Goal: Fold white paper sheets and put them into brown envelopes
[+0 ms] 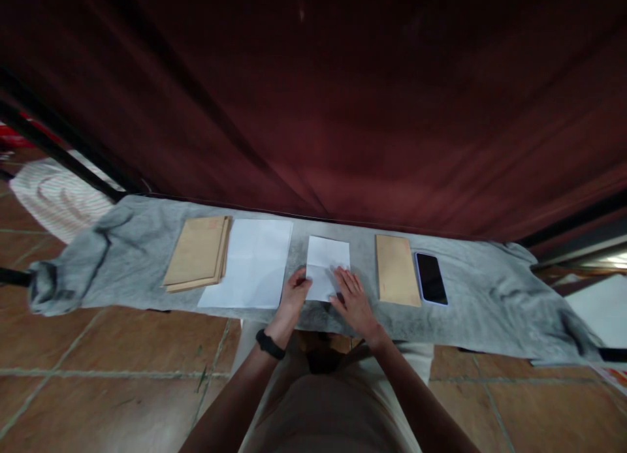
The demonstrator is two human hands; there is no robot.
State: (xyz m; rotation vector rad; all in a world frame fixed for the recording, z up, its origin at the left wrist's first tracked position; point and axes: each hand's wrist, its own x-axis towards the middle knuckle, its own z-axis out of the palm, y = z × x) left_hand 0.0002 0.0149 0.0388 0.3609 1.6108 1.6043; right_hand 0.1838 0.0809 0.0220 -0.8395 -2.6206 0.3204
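Note:
A folded white sheet [327, 260] lies on the grey cloth [470, 309] in front of me. My left hand [294, 296], with a black band on its wrist, pinches the sheet's left edge. My right hand [353, 299] lies flat on the sheet's lower right part, fingers stretched out. A stack of white paper [252, 260] sits just left of my hands. A stack of brown envelopes [198, 252] lies further left. One brown envelope [396, 269] lies to the right of the sheet, and a dark phone [431, 278] lies beside it.
The cloth covers a narrow table that runs left to right. A dark red curtain [343, 100] hangs right behind it. Brown floor tiles [98, 368] show below the table's near edge. A striped cloth [59, 195] lies at the far left.

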